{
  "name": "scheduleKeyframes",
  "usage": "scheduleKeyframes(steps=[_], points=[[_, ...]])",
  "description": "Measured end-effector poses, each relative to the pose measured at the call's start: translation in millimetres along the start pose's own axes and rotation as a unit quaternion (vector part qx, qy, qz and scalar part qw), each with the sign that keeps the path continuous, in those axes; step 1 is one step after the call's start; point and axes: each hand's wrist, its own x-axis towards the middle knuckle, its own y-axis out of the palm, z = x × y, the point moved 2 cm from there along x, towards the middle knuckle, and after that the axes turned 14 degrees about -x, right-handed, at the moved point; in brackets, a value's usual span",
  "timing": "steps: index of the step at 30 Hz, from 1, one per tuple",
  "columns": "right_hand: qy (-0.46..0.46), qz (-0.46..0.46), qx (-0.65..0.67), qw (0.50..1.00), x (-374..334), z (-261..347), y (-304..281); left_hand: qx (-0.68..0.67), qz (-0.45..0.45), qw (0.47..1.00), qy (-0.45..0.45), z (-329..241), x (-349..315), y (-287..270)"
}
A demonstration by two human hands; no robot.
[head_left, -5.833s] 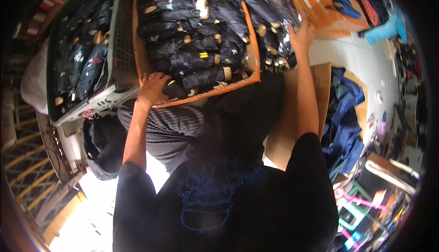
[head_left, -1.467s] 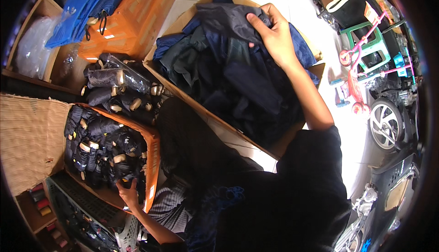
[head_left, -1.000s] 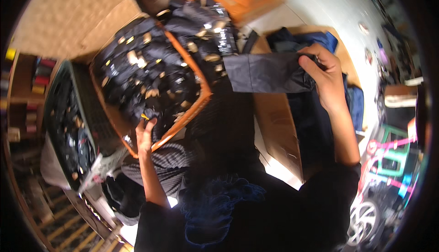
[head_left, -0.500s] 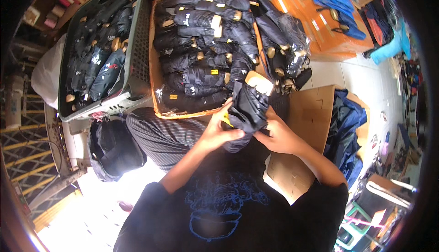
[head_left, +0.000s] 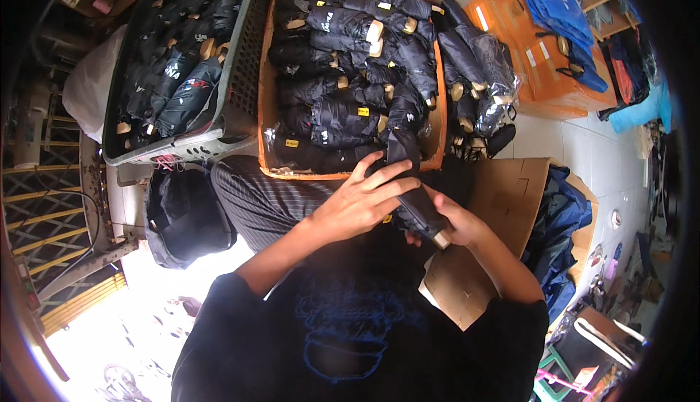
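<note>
In front of my chest I hold a folded black umbrella (head_left: pixel 418 209), slanting, its pale handle end toward my lower right. My left hand (head_left: pixel 357 201) lies across its side with the fingers curled over the black fabric. Around the handle end my right hand (head_left: pixel 458 221) is closed, its lower fingers partly hidden beneath. Just beyond my hands stands an open cardboard box (head_left: pixel 264 110) heaped with similar black umbrellas, several with yellow tags. The held umbrella's far end overlaps the box's near edge.
A dark green plastic crate (head_left: pixel 244 66) of umbrellas stands left of the box. More umbrellas in clear plastic (head_left: pixel 474 59) lie right of it. Farther right are an orange carton (head_left: pixel 536 74) and a cardboard box (head_left: pixel 510 190) holding dark blue cloth. A black bag (head_left: pixel 186 219) sits at left.
The umbrella has turned over: its handle, which pointed away from me, now points toward my lower right. My left hand has moved onto its upper side. The view has shifted slightly.
</note>
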Motion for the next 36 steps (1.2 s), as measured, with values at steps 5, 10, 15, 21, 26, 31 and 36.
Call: scheduleKeyframes(steps=[5, 10, 15, 21, 26, 31, 36], points=[[0.018, -0.182, -0.094, 0.979, -4.2, 2.2, -10.8, -0.129, -0.056, 0.989, -0.050, 0.5, 3.6, -17.7], [-0.060, -0.131, 0.009, 0.989, -10.3, 1.9, -14.7, -0.217, -0.335, 0.906, -0.138, 8.4, -24.3, -32.1], [-0.067, -0.115, 0.045, 0.990, -16.2, 1.5, -21.9, -0.104, -0.458, 0.851, -0.235, 44.2, -85.8, -36.5], [0.018, -0.066, -0.030, 0.997, -11.4, -10.4, 4.0, 0.111, -0.190, 0.969, -0.109, 49.0, -57.0, -62.5], [0.095, -0.031, 0.014, 0.995, 5.9, -28.5, 22.5, 0.113, 0.004, 0.981, -0.156, 79.0, -48.3, -60.2], [0.081, -0.020, 0.096, 0.992, 13.7, -33.2, 41.1, 0.138, -0.088, 0.955, -0.247, 98.7, -51.6, -23.8], [0.034, -0.080, 0.069, 0.994, 15.5, -49.0, 46.2, 0.157, -0.060, 0.923, -0.346, 127.5, -33.0, 14.4]])
